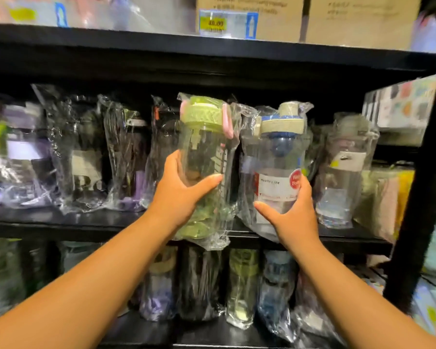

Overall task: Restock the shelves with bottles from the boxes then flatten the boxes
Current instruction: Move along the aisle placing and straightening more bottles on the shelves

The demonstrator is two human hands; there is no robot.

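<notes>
Two plastic-wrapped clear bottles: left hand is gripping the green-lidded bottle, right hand is gripping the beige-and-blue-lidded bottle, both at the black middle shelf.

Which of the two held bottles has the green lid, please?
The left bottle, in the left hand; the right bottle has a beige and blue lid.

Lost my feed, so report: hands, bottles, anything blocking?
Left hand grips green-lidded bottle; right hand grips beige-lidded bottle. Both at middle shelf front edge. Wrapped bottles packed close either side.
</notes>
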